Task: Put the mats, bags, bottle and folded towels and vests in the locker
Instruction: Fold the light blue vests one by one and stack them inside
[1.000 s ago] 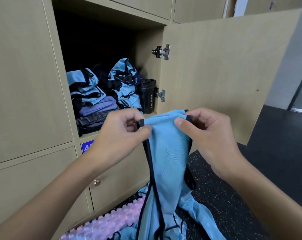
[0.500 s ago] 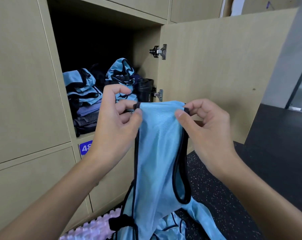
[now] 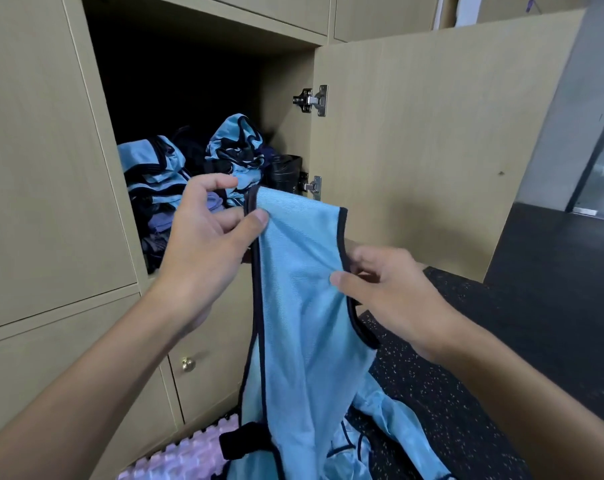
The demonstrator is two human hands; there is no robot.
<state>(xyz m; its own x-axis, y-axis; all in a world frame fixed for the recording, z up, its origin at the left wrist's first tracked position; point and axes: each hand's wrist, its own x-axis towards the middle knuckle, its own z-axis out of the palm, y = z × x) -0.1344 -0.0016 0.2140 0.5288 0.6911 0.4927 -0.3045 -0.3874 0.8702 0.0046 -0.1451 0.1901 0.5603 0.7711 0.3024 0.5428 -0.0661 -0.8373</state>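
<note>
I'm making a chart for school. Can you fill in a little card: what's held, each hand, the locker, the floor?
Held: blue vest, hanging unfolded
Left hand: pinches the vest's top corner
Right hand: pinches its right edge, lower down
Locker: door open; folded vests and a dark bottle inside
Floor: pink mat, more blue cloth

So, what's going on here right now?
A person is holding a light blue mesh vest with dark trim up in front of the open wooden locker. The left hand pinches its top corner, and the right hand pinches the trimmed edge lower down. The vest hangs unfolded, not yet in the locker. Inside already sit folded blue vests and a black bottle at the right. A pink foam mat lies on the floor below.
</note>
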